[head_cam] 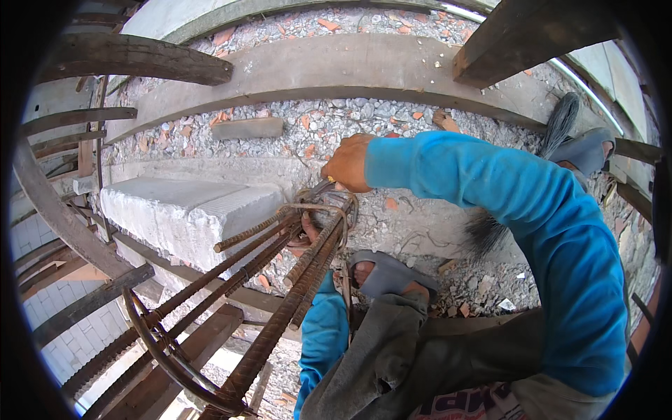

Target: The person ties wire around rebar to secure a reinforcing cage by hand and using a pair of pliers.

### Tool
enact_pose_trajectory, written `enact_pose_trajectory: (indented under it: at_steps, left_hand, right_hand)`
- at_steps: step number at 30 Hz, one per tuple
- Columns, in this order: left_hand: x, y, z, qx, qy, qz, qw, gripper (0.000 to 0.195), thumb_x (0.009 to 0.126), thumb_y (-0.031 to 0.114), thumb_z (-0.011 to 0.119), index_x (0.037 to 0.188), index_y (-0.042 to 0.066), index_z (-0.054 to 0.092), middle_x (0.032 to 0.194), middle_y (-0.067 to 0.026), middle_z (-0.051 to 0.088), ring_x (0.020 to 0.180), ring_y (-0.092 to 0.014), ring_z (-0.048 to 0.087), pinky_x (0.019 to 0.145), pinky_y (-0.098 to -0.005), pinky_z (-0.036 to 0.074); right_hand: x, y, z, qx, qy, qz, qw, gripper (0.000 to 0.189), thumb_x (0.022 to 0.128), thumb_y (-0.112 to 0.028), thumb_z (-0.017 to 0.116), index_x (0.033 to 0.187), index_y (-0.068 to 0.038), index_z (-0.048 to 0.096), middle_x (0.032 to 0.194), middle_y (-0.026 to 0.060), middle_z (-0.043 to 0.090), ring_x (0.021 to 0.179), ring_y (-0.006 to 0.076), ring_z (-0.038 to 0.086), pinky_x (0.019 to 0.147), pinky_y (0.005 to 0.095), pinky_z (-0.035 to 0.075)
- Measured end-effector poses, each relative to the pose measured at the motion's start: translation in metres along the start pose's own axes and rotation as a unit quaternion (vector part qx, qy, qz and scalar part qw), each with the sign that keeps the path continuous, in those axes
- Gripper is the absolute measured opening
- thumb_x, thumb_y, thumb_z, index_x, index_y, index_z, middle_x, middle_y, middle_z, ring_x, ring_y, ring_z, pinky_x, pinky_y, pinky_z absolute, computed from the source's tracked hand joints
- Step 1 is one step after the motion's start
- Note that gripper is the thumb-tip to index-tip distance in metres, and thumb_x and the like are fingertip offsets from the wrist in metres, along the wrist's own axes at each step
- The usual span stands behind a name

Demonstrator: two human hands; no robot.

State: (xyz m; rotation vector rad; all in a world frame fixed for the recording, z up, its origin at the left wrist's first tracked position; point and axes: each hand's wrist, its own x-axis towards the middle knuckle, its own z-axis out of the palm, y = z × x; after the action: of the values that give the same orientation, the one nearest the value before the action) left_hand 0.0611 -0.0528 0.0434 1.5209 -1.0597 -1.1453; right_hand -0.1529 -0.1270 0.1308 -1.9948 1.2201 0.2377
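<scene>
Vertical ribbed steel rebars [273, 336] rise toward me as a column cage, tied with bent steel stirrups [320, 207]. At the low stirrup my right hand [349, 160] is closed around a hand tool, mostly hidden in the fist; a red end [392, 135] shows past the wrist. My left hand [310, 229] reaches in behind the bars at that same stirrup. Only some of its fingers show between the bars, so its grip is hidden. Another stirrup [157, 352] circles the bars higher up, closer to the camera.
A rough concrete block [194, 205] lies left of the cage. Timber props [142, 58] and a thick wooden post [525, 47] jut in. Beyond my hands runs a long board [341, 63] over rubble. A bundle of thin wire [559, 126] passes under my right arm. My sandalled foot [391, 273] is beside the bars.
</scene>
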Motion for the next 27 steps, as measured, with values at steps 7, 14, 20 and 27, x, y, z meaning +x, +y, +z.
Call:
enact_pose_trajectory:
  at_steps: [7,14,20,27]
  left_hand:
    - [0.007,-0.007,-0.01,0.006,0.023,0.016,1.0,0.053,0.084,0.02,0.07,0.123,-0.004,0.042,0.118,-0.0218,0.053,0.102,-0.025,0.056,0.085,-0.036,0.052]
    - [0.003,-0.001,-0.013,-0.004,-0.001,0.003,1.0,0.053,0.084,0.019,0.07,0.123,-0.003,0.043,0.118,-0.0213,0.053,0.103,-0.025,0.056,0.086,-0.0363,0.051]
    - [0.005,-0.001,-0.021,-0.067,0.009,-0.043,0.997,0.052,0.085,0.021,0.069,0.122,-0.003,0.043,0.118,-0.0207,0.053,0.102,-0.024,0.055,0.086,-0.0365,0.048]
    - [-0.01,-0.008,-0.012,-0.009,-0.056,0.002,0.998,0.044,0.087,0.021,0.066,0.118,-0.003,0.046,0.114,-0.0207,0.055,0.098,-0.025,0.056,0.083,-0.0363,0.048]
  right_hand:
    - [0.013,0.015,0.008,0.039,-0.131,-0.031,0.99,0.025,0.076,-0.023,0.066,0.09,-0.002,0.068,0.086,0.0183,0.066,0.087,0.0357,0.063,0.075,0.0451,0.049]
    - [0.009,-0.003,-0.021,-0.138,0.027,-0.042,0.989,0.02,0.071,-0.013,0.062,0.086,-0.003,0.071,0.079,0.0186,0.067,0.074,0.0327,0.066,0.064,0.0421,0.052]
    - [0.012,-0.027,-0.063,-0.18,-0.095,-0.015,0.979,0.031,0.074,-0.028,0.064,0.098,-0.01,0.071,0.099,0.0118,0.068,0.09,0.031,0.064,0.08,0.0405,0.05]
    - [0.051,-0.037,-0.039,-0.569,-0.303,-0.007,0.764,0.031,0.088,-0.022,0.053,0.113,-0.009,0.065,0.108,0.0101,0.067,0.093,0.0254,0.063,0.081,0.0342,0.049]
